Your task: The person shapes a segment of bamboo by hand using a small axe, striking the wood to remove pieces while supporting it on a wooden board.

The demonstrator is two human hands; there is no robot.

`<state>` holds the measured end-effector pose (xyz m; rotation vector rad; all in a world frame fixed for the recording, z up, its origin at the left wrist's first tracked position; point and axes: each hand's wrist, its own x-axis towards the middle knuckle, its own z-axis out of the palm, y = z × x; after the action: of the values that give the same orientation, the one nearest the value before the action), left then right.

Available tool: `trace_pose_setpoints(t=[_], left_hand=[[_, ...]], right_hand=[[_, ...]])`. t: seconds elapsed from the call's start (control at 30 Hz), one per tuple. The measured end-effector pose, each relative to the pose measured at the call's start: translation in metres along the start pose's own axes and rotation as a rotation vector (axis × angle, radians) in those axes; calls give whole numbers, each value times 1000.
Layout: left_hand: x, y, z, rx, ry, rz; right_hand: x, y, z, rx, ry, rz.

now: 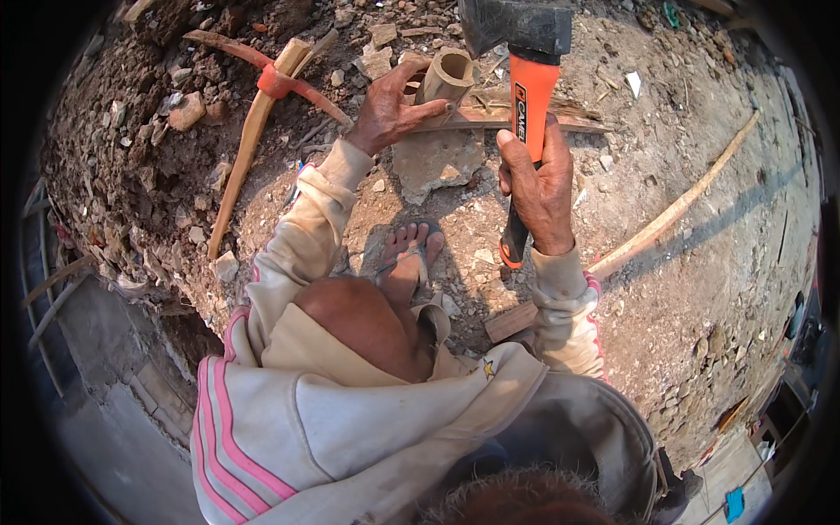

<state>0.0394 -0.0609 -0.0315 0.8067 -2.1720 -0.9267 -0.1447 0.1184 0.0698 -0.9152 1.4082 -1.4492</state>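
Note:
My left hand is wrapped round a short hollow bamboo piece, thumb on the near side. The bamboo stands roughly upright, its open end facing up, by a rough wooden board on the ground. To the right, my right hand grips the handle of a hatchet with an orange and black handle. Its dark head is raised at the top of the view, to the right of the bamboo and apart from it.
A pickaxe with a red head and wooden handle lies on the rubble at left. A flat stone slab lies in front of my sandalled foot. One long wooden pole stretches across the dirt at right. Stones and clods cover the far left.

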Motion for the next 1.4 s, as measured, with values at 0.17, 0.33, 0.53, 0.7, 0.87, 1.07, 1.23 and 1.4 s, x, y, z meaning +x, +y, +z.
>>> trace_pose_setpoints(t=[0.17, 0.33, 0.53, 0.7, 0.87, 1.07, 1.23, 1.4], left_hand=[[-4, -6, -4, -229, -26, -87], [-2, 4, -12, -165, -98, -154], [-2, -11, -6, -183, -51, -66], [-2, -13, -6, -172, -86, -136], [-1, -4, -3, 36, -28, -47], [28, 33, -21, 57, 91, 140], [15, 32, -18, -12, -10, -27], [-6, 14, 10, 46, 67, -21]], right_hand=[[-4, 13, -3, -58, 8, 2], [-7, 31, 3, -124, 35, -25], [-8, 36, 6, -147, 25, -4], [-7, 38, 6, -175, 30, -14], [-4, 33, 7, -146, 10, 15], [-8, -4, 2, -54, 55, -44], [-4, -2, 11, -179, 31, -160], [-10, 37, -7, -168, -12, 147]])
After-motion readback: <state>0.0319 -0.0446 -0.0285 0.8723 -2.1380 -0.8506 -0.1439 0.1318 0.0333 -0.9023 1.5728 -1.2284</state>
